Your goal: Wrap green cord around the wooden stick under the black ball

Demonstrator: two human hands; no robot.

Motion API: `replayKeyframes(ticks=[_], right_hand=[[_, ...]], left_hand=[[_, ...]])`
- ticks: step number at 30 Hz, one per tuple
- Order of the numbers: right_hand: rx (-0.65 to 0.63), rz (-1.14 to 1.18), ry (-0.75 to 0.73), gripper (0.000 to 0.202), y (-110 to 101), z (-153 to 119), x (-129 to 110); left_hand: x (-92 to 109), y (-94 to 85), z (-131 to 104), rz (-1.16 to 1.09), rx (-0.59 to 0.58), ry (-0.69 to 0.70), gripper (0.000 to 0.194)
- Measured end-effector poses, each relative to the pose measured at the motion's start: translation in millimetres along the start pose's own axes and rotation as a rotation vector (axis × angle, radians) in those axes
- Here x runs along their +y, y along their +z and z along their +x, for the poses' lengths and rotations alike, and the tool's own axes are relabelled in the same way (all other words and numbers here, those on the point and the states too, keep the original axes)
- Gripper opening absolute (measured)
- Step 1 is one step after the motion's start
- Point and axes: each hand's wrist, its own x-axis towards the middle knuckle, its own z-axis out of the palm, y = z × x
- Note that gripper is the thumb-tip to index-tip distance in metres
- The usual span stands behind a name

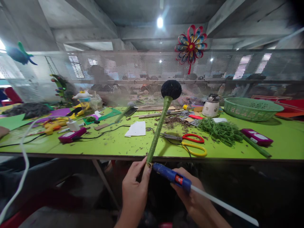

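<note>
My left hand (137, 182) pinches the bottom end of a green-wrapped stick (158, 133), which leans up to the right over the table edge. A round black head (171, 89) tops the stick. In my right hand (190, 186) is a blue hot glue gun (166, 173), its nozzle close to the stick's lower end by my left fingertips. A long white glue stick (223, 204) sticks out of the gun's rear. Whether the nozzle touches the stick I cannot tell. Red-and-yellow-handled scissors (193, 144) lie just beyond, on the table.
On the lime-green table (114, 147) lie a white paper piece (136, 129), green cord (222, 130), brown scraps and two purple boxes (72, 135). A green basket (253, 109) and a white jar (210, 107) stand at the right. Behind rises a perforated metal screen (133, 68).
</note>
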Motion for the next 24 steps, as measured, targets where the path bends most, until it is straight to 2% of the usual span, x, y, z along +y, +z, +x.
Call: replayKeyframes(ticks=[11,18,24], right_hand=[[-0.023,0.001,0.0,0.018,-1.8,-2.0,4.0],[-0.098,-0.003,-0.017,0.02,-4.9,0.4,-2.2],[-0.05,0.016,-0.004,0.017,-2.6,-1.9,0.6]], left_hand=[[-3.2,-1.5,-0.8,0.017,-0.01,-0.012,0.029],[-11.3,-1.0,-0.8,0.041,-0.032,0.024,0.028],[-7.6,-1.2,1.2,0.006,-0.042,-0.01,0.028]])
